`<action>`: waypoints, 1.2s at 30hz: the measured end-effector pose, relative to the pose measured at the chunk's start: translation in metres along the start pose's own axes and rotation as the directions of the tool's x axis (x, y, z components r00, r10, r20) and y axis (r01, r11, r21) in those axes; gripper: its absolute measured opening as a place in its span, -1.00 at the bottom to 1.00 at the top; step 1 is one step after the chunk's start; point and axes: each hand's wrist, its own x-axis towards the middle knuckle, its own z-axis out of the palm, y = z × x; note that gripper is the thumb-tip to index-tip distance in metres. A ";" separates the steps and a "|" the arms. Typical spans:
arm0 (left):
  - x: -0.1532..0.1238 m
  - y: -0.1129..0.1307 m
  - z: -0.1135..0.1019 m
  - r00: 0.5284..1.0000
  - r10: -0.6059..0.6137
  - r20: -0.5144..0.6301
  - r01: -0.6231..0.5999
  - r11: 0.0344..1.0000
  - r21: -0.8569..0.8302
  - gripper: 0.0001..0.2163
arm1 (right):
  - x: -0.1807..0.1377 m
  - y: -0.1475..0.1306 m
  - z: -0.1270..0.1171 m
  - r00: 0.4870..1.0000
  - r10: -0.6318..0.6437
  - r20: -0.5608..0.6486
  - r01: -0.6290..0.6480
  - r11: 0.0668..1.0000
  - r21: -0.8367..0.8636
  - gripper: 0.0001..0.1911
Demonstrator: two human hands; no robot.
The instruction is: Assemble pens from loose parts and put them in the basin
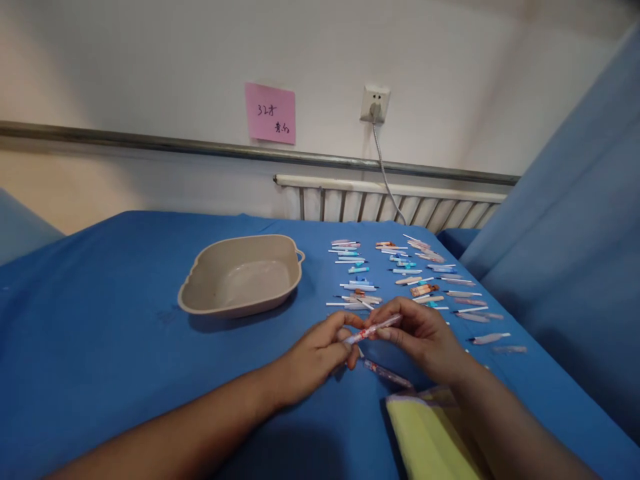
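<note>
A pale pen (pixel 374 329) with red and pink markings is held level between my two hands, above the blue-covered table. My left hand (pixel 317 347) pinches its left end with thumb and fingers. At the other end, my right hand (pixel 423 333) has its thumb and fingers closed round the barrel. Just below them lies a dark pinkish patterned pen piece (pixel 387 375), one end near my left fingers. Beyond my hands, pen parts (pixel 357 287) lie in loose rows: barrels, caps and thin white sticks with dark tips.
A beige plastic basin (pixel 240 310) stands left of the pen parts. A yellow-green folded item (pixel 430 433) lies under my right forearm. Behind the table are a white radiator (pixel 330 200), a metal rail (pixel 200 147) and a plugged-in cable (pixel 383 160). A blue curtain (pixel 565 220) hangs on the right.
</note>
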 end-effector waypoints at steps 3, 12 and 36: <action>0.001 -0.003 -0.002 0.996 -0.037 0.080 0.048 0.990 -0.131 -0.72 | -0.001 -0.001 -0.002 1.000 -0.006 0.008 0.006 1.000 -0.022 -0.89; -0.005 0.002 0.000 0.998 0.057 0.012 -0.058 0.991 0.120 -0.72 | 0.000 0.001 -0.005 0.996 0.082 -0.038 -0.082 0.997 0.004 -0.84; -0.003 0.001 -0.007 0.986 0.163 -0.044 -0.104 0.791 0.603 -0.84 | 0.000 0.008 -0.002 0.999 -0.005 0.044 0.024 0.897 -0.442 -0.88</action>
